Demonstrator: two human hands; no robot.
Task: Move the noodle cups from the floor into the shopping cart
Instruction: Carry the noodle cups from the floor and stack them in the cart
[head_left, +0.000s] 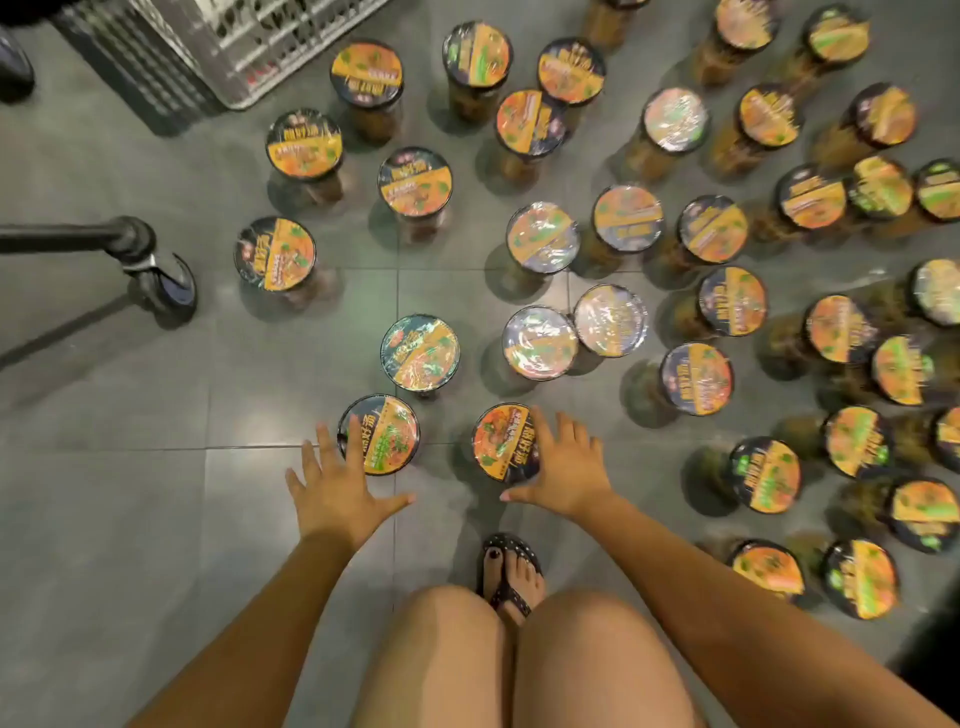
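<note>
"Noodle cups (543, 237), where do they stand?"

"All upright on the grey tiled floor (130, 519), with their printed lids facing up under shiny wrap. They are scattered from the upper middle of the frame across to the right edge and down to the lower right. The ones at the far right are blurred."

"And the shopping cart (270, 47)?"

"Only a corner of its lattice basket shows at the upper left, so I cannot tell what it holds. One wheel (166, 283) on a black bar sits at the middle left, well apart from the nearest cup."

"What are the hands doing?"

"Both reach down in the lower middle of the frame. The left hand (337, 488) is flat, its fingers straight and spread apart, and two fingertips overlap the left edge of the left cup (387, 441). The right hand (566, 467) is splayed the same way, thumb out to the side, with its index finger across the right side of the right cup (498, 441). Neither hand curls round anything."

"Do they touch the lids?"

"I cannot tell whether the fingertips rest on them or hang just above."

"How do those two cups lie?"

"Near each other, with a strip of floor between them. A teal-lidded cup stands just above the left cup."

"Anything else?"

"Bare knees (519, 660) fill the bottom edge. A foot (524, 577) in a black studded sandal (501, 545) stands between the forearms, below the right cup."
</note>
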